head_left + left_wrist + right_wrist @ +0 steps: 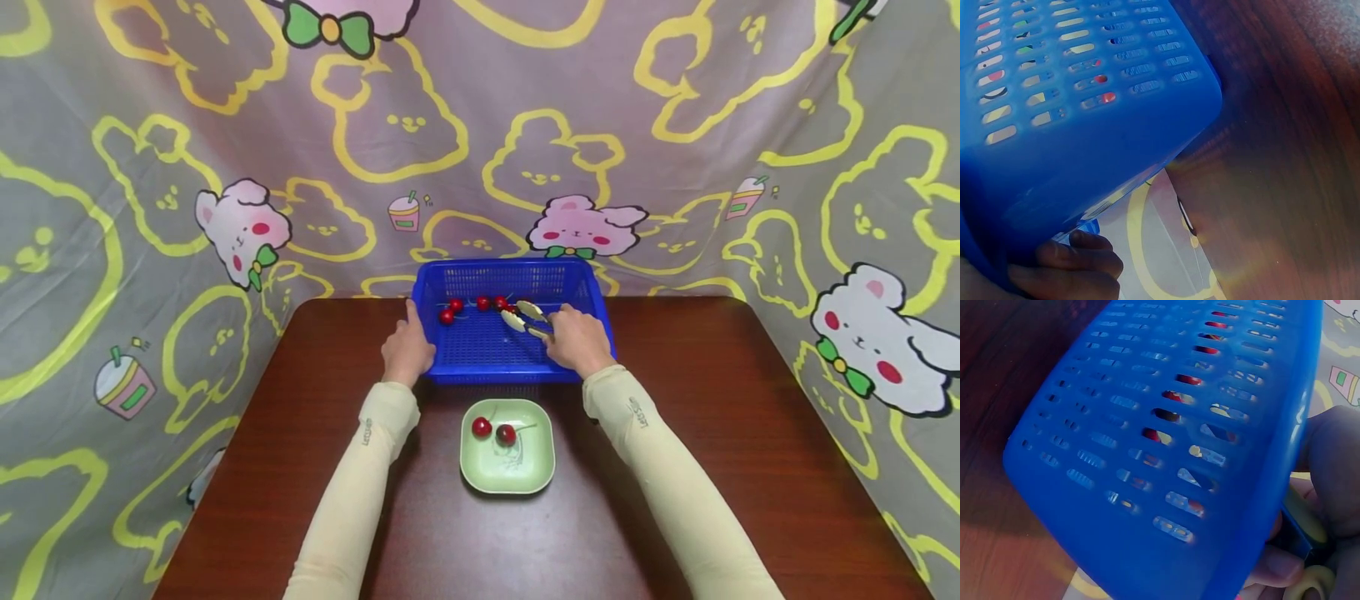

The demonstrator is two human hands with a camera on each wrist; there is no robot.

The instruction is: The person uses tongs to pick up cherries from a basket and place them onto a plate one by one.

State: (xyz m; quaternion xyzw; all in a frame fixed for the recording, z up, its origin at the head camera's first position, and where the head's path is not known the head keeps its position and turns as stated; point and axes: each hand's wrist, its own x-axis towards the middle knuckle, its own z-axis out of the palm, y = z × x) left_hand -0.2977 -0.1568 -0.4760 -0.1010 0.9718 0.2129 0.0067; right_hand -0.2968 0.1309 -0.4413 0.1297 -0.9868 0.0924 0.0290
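Observation:
A blue slotted basket (480, 371) stands at the back of the table with several red cherries (483, 303) inside, mostly along its far side. My left hand (407, 348) grips the basket's left rim, and its curled fingers (1069, 269) show at the rim in the left wrist view. Over the right part of the basket, my right hand (579, 340) holds tongs (538, 320) with pale tips. The tips stand apart and point left, right beside the rightmost cherries. Through the slots in the right wrist view, red patches of cherries show.
In front of the basket sits a small light-green square dish (506, 475), with two stemmed cherries (506, 434) in it. Dark brown tabletop (697, 417) extends on both sides. A patterned cloth (480, 100) hangs behind the table and along both sides.

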